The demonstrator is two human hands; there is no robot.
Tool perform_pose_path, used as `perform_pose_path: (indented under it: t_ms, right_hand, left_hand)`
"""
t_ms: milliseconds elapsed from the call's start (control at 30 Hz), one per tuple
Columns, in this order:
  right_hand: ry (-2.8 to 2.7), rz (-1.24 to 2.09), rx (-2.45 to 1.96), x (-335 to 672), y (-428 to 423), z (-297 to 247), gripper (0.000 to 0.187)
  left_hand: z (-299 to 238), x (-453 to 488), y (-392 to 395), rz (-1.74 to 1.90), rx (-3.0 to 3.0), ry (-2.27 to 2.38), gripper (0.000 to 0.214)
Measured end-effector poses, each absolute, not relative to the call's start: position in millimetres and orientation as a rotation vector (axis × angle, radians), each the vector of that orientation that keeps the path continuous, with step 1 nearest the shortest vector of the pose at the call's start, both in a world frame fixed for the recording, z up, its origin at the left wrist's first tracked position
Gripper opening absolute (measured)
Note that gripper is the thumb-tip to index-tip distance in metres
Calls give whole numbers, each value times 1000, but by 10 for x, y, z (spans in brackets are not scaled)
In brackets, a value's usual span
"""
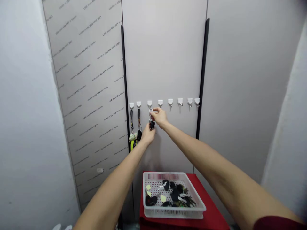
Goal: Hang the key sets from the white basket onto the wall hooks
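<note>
Just below the third white hook [149, 103] on the wardrobe door, both hands are on one bunch of keys [152, 124] with black heads. My right hand [160, 117] pinches its metal ring [151, 110] near the hook's tip. Lower down, my left hand [148, 134] has its fingers closed round the keys, which it partly hides. Whether the ring touches the hook I cannot tell. To the left, a car key [139, 134] on a dark strap and a keychain with a green-white charm [132, 136] and a yellow tag hang from the first two hooks.
More white hooks [180, 101] continue rightward in a row. Below stands a white plastic basket [175, 212] holding several keys and yellow paper pieces, on a red-covered surface [211, 214]. Black vertical handles [203, 76] flank the middle door panel.
</note>
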State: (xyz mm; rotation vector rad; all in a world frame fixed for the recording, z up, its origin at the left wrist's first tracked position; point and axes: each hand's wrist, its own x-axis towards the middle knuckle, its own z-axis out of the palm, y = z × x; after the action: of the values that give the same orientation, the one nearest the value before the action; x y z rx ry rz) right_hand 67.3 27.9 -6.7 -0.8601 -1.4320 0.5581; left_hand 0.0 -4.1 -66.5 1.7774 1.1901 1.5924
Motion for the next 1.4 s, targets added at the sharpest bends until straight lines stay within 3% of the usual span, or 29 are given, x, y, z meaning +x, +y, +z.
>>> perform_pose_path:
  t_ms: [267, 433, 600, 800, 933, 1167, 1400]
  right_hand:
    - [-1398, 325, -1069, 581, 678, 68, 18]
    - [-1468, 204, -1182, 683, 658, -146, 24]
    - [-1761, 79, -1178, 1038, 310, -803, 28]
    - [-2449, 359, -1581, 1612, -230, -1992, 29]
    - [-2495, 272, -1703, 1797, -360, -2384, 38]
    - [-2414, 375, -1613, 1598, -317, -2456, 23]
    - [-2349, 487, -1619, 1524, -264, -2277, 25]
  left_hand:
    - [-436, -54, 67, 1462, 1976, 1590, 37]
    - [-638, -73, 7, 1411, 2005, 1664, 41]
    - [-1320, 5, -253, 1204, 2075, 1545, 38]
    - [-2328, 175, -551, 644, 2134, 1550, 33]
    - [-2592, 169, -555, 475, 2297, 1534, 33]
    - [-2621, 107, -500, 430, 2353, 1628, 36]
    - [-2618, 127, -515, 411, 2295, 1666, 30]
